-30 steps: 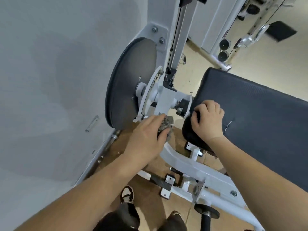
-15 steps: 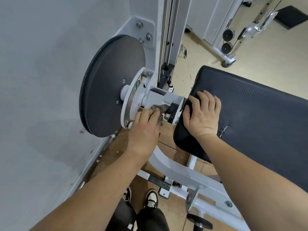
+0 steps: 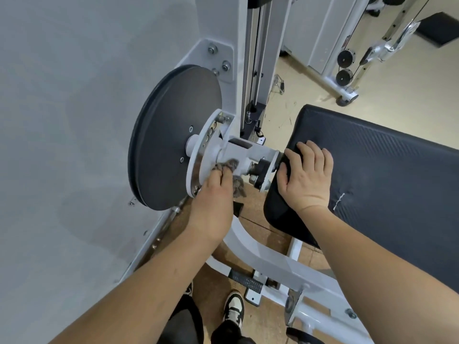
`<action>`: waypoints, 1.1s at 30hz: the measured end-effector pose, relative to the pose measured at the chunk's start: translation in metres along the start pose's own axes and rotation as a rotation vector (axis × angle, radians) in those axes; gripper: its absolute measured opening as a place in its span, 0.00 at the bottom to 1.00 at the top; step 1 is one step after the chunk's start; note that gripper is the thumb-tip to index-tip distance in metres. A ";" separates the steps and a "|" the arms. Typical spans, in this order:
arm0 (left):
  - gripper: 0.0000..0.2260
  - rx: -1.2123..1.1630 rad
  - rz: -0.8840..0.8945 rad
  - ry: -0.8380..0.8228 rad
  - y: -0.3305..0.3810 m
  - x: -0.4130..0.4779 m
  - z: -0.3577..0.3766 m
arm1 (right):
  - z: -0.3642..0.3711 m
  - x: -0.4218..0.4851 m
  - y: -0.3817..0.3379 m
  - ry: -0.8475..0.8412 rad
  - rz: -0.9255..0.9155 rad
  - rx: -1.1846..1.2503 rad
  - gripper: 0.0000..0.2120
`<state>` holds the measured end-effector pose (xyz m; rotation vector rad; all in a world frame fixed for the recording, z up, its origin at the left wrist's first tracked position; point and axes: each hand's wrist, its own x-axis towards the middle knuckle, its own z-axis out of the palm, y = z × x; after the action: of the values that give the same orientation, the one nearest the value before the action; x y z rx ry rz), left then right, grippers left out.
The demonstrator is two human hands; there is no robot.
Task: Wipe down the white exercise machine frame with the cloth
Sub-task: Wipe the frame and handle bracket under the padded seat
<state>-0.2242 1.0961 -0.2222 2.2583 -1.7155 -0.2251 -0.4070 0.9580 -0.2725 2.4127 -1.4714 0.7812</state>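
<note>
The left hand point(image 3: 216, 192) has its fingers bunched round a grey cloth point(image 3: 229, 166) and presses it against the white pivot housing point(image 3: 250, 151) of the exercise machine frame, just right of the dark disc point(image 3: 173, 135). A loose tail of cloth hangs below the knuckles. Gripping it in a wad probably lets the fingertips work it into the tight curves around the shaft. The right hand point(image 3: 306, 175) grips nothing: it lies nearly flat, fingers relaxed, on the left corner of the black pad point(image 3: 372, 170), seemingly as a brace while the person leans in. The curved white beam point(image 3: 250, 247) nearer the person, under both forearms, looks yet to be reached
</note>
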 end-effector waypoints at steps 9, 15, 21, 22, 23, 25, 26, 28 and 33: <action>0.19 -0.423 -0.013 0.143 0.017 0.051 -0.038 | 0.000 0.002 -0.002 0.040 -0.005 0.017 0.16; 0.21 -0.475 0.174 -0.059 0.043 0.026 -0.014 | -0.001 0.001 0.000 0.006 0.006 0.032 0.19; 0.11 -0.525 0.082 -0.024 0.047 0.025 -0.021 | 0.000 0.001 0.000 -0.002 -0.001 0.022 0.18; 0.09 -0.509 0.065 -0.039 0.052 0.033 -0.020 | 0.000 0.001 0.000 -0.005 -0.002 0.019 0.18; 0.08 -0.498 0.041 -0.065 0.056 0.044 -0.019 | 0.000 0.001 0.000 -0.007 -0.002 0.017 0.18; 0.11 -0.501 -0.012 -0.111 0.060 0.061 -0.018 | 0.000 0.001 0.001 -0.008 -0.003 0.014 0.18; 0.12 -0.495 -0.009 -0.102 0.061 0.060 -0.018 | 0.000 0.002 0.002 -0.014 -0.004 0.012 0.19; 0.13 -0.484 0.055 -0.024 0.060 0.037 -0.022 | -0.001 0.001 0.002 -0.034 -0.008 0.014 0.19; 0.15 -0.582 0.136 0.038 0.043 0.002 -0.023 | 0.000 0.002 0.001 -0.006 0.003 0.018 0.18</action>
<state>-0.2560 1.0871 -0.1868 1.7076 -1.5229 -0.5635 -0.4070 0.9562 -0.2718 2.4289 -1.4768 0.7917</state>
